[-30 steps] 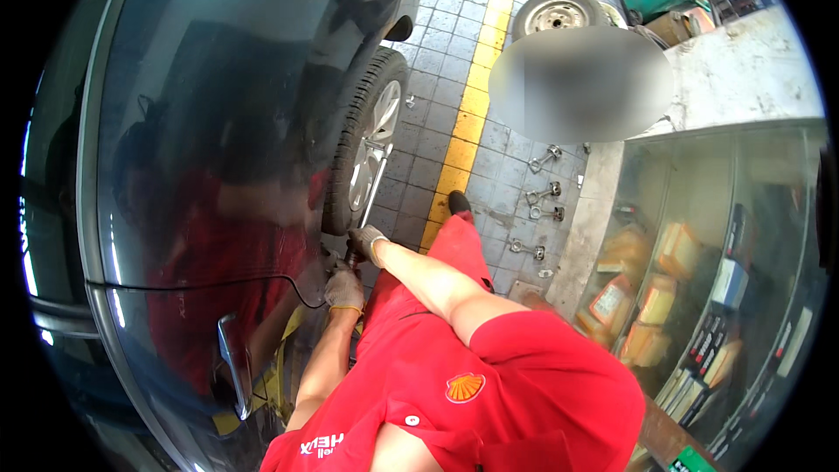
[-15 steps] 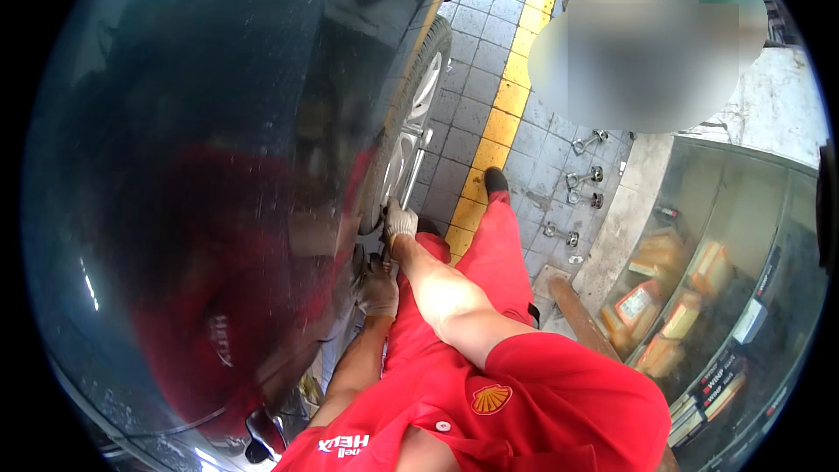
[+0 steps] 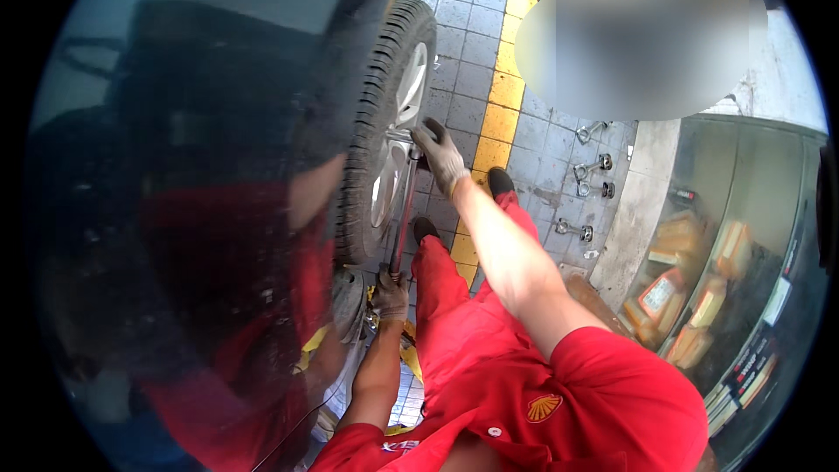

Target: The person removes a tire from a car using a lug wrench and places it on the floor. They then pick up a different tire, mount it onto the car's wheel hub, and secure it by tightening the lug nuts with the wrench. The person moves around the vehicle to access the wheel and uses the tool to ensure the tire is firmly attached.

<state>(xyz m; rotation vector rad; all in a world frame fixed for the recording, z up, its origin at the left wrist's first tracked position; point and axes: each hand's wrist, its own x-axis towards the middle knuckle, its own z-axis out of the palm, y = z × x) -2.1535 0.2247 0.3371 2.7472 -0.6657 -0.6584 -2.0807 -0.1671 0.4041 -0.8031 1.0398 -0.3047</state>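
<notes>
Along the outer face of the silver-spoked wheel [image 3: 369, 135], I see the long wrench [image 3: 405, 218] slanting; my gloved left hand [image 3: 391, 299] curls closed round its lower end; my right hand [image 3: 442, 159], loosely cupped, meets its head, grip uncertain.

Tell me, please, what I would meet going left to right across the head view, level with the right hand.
Dark car panel, wheel, right hand, yellow floor stripe, piston-like metal parts, pale ledge, glass-fronted cabinet.
</notes>
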